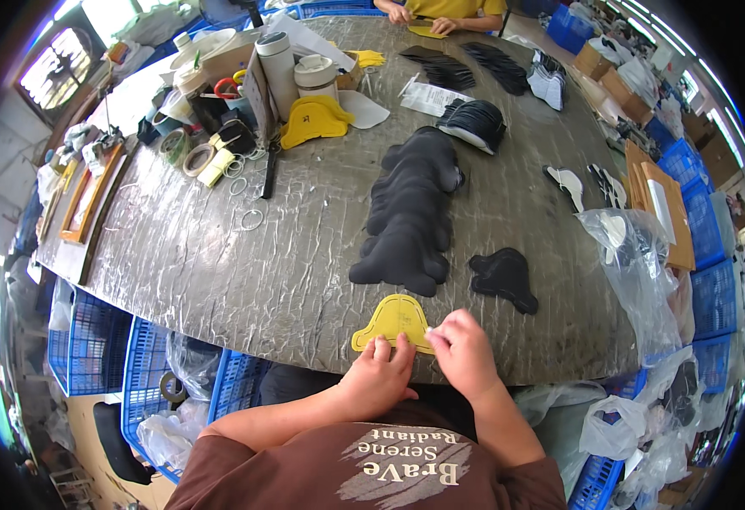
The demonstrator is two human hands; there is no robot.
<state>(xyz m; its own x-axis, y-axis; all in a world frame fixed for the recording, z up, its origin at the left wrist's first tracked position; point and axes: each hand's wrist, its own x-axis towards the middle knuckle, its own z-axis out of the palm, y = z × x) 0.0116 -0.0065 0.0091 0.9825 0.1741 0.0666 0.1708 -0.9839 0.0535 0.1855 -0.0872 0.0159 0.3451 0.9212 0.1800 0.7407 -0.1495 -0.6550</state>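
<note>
A flat yellow bell-shaped template (396,320) with slots along its outline lies at the table's near edge. My left hand (374,374) rests on its lower part, fingertips spread and pressed down on it. At the template's right edge, my right hand (464,350) is closed in a pinch. Something small and pale shows at its fingertips, too little to name. Just beyond lies a long overlapping row of padded black pieces (410,212). One separate black piece (505,279) of similar outline sits to the right of the template.
Tape rolls (198,159), a white tumbler (277,72) and another yellow piece (315,119) stand at the far left. Stacks of black pieces (474,121) lie farther back. Across the table, a person's hands (442,25) hold something yellow. Blue crates (147,374) flank the table.
</note>
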